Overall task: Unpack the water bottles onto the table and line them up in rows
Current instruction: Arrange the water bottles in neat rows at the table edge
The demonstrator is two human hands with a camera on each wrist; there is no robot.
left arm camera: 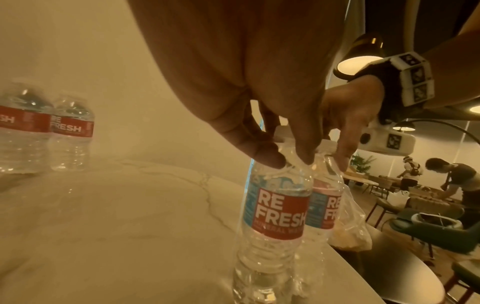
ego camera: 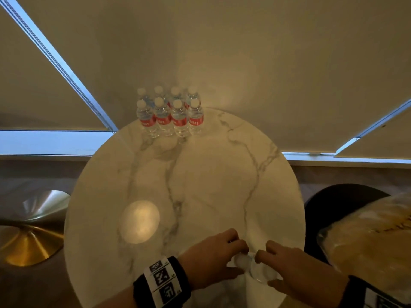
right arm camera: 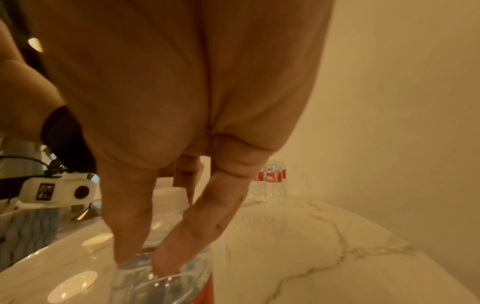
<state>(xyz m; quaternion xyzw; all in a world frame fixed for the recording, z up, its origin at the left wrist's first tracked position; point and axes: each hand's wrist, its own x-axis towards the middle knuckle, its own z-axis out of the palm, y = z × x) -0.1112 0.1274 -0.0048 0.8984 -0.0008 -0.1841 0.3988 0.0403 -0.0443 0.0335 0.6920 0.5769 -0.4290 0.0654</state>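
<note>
At the near edge of the round white marble table [ego camera: 222, 174], veined in grey and glossy under warm light, my left hand [ego camera: 213, 256] and right hand [ego camera: 295, 270] each come down on a bottle from above.

Left hand: thumb and fingertips [left arm camera: 267, 158] pinch the ribbed shoulder of the first clear plastic water bottle with a red and blue label [left arm camera: 275, 216], just under its white cap; the bottle stands upright on the marble.

Right hand: its fingers [right arm camera: 130, 226] curl down around the top of the second clear plastic water bottle [left arm camera: 324, 205], which stands just beside the first, the two bodies touching or nearly so. From the right wrist camera this bottle is a blur of clear plastic and red label.

To the right of the table, a crinkled, translucent plastic wrap [ego camera: 367, 241] lies on a dark rounded seat [ego camera: 329, 196]. A thin fold of the same film hangs close against the second bottle in the left wrist view.

At the far edge of the table stand eight upright bottles with white caps and red label bands [ego camera: 170, 114], in two straight rows of four, one row directly behind the other, packed shoulder to shoulder.

Behind them hang smooth beige roller blinds [ego camera: 244, 52], with strips of blue daylight at their edges.
</note>
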